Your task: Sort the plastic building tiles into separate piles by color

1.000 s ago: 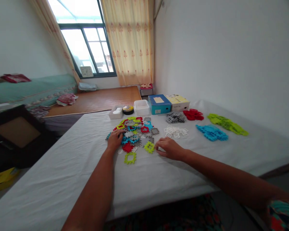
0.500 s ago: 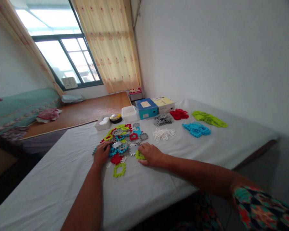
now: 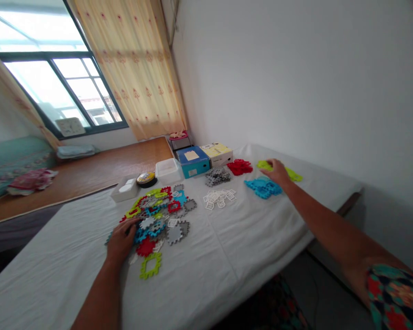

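My left hand (image 3: pixel 121 239) rests at the left edge of a mixed heap of toothed plastic building pieces (image 3: pixel 157 211), thumb and fingers apart. Red, blue, grey, white and yellow-green pieces overlap there. A yellow-green frame piece (image 3: pixel 144 268) lies just in front of the heap, below a red piece (image 3: pixel 146 247). Far to the right, my right hand (image 3: pixel 278 172) is over the yellow-green pile (image 3: pixel 294 174), its fingers closed on a yellow-green piece (image 3: pixel 263 165). The hand partly hides that pile. Close to its wrist is the blue pile (image 3: pixel 262 187).
Single-colour piles of white (image 3: pixel 219 198), grey (image 3: pixel 217 176) and red pieces (image 3: pixel 240 167) lie between my hands. Behind stand a blue box (image 3: pixel 193 162), a yellow box (image 3: pixel 216 154), a clear container (image 3: pixel 168 171), a round tin (image 3: pixel 146 179) and a white tray (image 3: pixel 125 190).
My right hand has moved from the mixed heap to the yellow-green pile, carrying a yellow-green piece. My left hand stays at the heap. The view has turned right.
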Tool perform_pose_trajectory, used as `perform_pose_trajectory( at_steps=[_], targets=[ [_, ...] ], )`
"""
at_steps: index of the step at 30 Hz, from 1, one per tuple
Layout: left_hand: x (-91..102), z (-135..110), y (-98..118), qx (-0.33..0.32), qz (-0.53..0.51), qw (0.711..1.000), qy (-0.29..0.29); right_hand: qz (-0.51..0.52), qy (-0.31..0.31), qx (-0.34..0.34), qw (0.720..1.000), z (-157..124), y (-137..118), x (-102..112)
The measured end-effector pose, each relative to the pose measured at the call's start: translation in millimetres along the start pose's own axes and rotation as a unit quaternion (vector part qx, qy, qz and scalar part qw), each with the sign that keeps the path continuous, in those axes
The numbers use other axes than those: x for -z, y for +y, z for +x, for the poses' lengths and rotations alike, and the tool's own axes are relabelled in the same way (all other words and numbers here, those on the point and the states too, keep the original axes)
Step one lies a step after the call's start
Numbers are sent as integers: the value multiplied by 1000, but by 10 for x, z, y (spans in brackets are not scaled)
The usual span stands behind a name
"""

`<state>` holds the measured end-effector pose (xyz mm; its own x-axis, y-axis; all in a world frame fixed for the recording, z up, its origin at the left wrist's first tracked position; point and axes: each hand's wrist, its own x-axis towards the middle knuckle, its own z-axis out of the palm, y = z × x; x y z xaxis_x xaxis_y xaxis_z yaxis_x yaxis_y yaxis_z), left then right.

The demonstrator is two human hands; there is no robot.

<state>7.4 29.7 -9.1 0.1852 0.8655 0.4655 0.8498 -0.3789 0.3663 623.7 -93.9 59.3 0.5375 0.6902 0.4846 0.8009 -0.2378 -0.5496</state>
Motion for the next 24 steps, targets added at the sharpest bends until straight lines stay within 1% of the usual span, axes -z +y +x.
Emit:
perform_pose_trajectory(
  at_steps=[1, 3, 5, 8, 10, 11, 13, 14, 15, 17, 20, 22, 23, 24],
  targets=[
    [4, 2, 4, 1, -1, 1000, 1, -16, 17, -21, 999, 53, 149, 91],
    [9, 7, 5, 1, -2, 1000, 4, -33, 30, -48, 998, 70, 384, 226],
    [6, 13, 4, -4, -1, 1000, 8, -49, 38, -69, 996, 33, 538, 289],
    [-8, 10, 23, -10, 3, 1000, 10, -65, 37, -82, 994, 16, 616, 243],
    [-19, -3, 56, -8, 4, 1000, 11, -75, 24, -49, 996, 36, 519, 112],
    [-24, -13, 77, -3, 6, 1000, 13, -76, 13, -12, 997, 33, 411, 17],
    [-31, -33, 116, 3, 8, 1000, 16, -51, -26, 98, 994, -58, 69, -210],
    [-34, -42, 132, -1, 3, 1000, 18, -23, -57, 161, 985, -162, -156, -328],
    [-37, -51, 144, -4, -2, 1000, 18, 13, -95, 222, 970, -309, -404, -440],
    [-41, -70, 159, -8, -10, 1000, 16, 88, -183, 327, 923, -704, -927, -622],
    [-47, -97, 174, -6, -26, 1000, 16, 146, -293, 441, 836, -1373, -1646, -789],
    [-50, -112, 186, -1, -33, 999, 17, 153, -349, 487, 786, -1748, -2031, -859],
    [-51, -116, 192, 1, -37, 999, 17, 152, -367, 502, 768, -1901, -2194, -891],
    [-52, -120, 197, 3, -39, 999, 17, 146, -377, 513, 757, -2031, -2338, -924]
  ],
)
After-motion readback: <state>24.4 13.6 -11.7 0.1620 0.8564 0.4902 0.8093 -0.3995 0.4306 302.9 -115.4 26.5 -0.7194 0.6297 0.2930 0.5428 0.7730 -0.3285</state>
